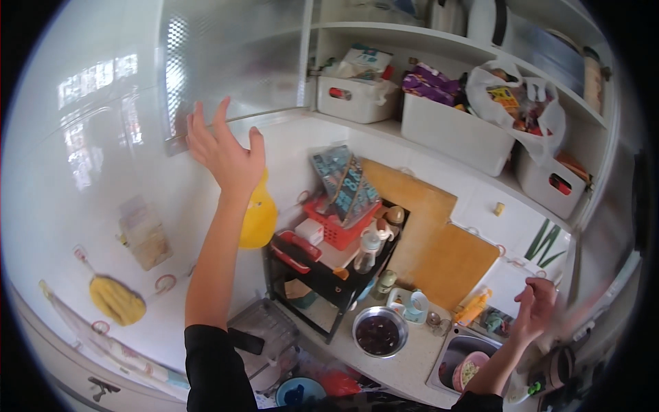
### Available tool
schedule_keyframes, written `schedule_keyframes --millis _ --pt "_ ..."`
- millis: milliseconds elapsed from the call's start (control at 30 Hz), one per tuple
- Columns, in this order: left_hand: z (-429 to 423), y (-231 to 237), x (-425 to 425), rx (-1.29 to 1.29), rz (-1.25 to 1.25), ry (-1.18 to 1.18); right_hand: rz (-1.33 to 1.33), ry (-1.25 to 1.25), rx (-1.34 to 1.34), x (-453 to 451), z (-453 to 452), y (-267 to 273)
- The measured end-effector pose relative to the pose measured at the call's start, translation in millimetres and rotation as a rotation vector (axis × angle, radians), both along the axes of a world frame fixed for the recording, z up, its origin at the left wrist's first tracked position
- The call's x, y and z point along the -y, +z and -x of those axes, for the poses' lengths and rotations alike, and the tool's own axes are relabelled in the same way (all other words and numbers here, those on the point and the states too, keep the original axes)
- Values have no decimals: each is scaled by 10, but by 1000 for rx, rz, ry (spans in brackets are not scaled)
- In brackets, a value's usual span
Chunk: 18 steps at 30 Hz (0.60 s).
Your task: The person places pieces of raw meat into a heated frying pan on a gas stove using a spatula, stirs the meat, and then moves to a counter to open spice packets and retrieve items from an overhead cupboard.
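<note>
My left hand (pixel 225 149) is raised with its fingers apart and nothing in it. It appears in front of the lower edge of an open cabinet door (pixel 237 56) with a frosted glass panel; contact cannot be made out. Beyond the door, the wall cabinet's shelf holds a small white bin (pixel 355 100), a long white bin (pixel 455 131) with purple packages, and another white bin (pixel 548 177). A white plastic bag (pixel 551 113) of packets hangs over the bins. My right hand (pixel 535 309), empty and loosely curled, is over the sink side.
A black rack (pixel 329 278) on the counter carries a red basket (pixel 340 232) and bottles. Near it stands a steel bowl (pixel 381 332) of dark liquid. A pink bowl (pixel 466 371) of chopped food sits in the sink (pixel 443 360). Yellow cloth items (pixel 117 300) hang on the left wall.
</note>
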<state>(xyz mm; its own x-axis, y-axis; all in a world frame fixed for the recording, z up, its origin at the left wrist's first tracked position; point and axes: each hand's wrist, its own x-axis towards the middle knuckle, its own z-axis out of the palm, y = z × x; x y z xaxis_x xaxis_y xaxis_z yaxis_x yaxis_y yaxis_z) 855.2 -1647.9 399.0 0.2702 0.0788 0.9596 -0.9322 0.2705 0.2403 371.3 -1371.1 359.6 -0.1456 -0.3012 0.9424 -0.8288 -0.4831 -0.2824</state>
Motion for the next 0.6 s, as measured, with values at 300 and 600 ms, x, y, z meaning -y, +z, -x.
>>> schedule_keyframes --millis 300,600 --pt "-932 -253 34 -244 -78 87 -372 43 63 926 -496 148" --pt "-1023 -157 90 -403 -45 -159 -443 85 159 795 -362 -345"
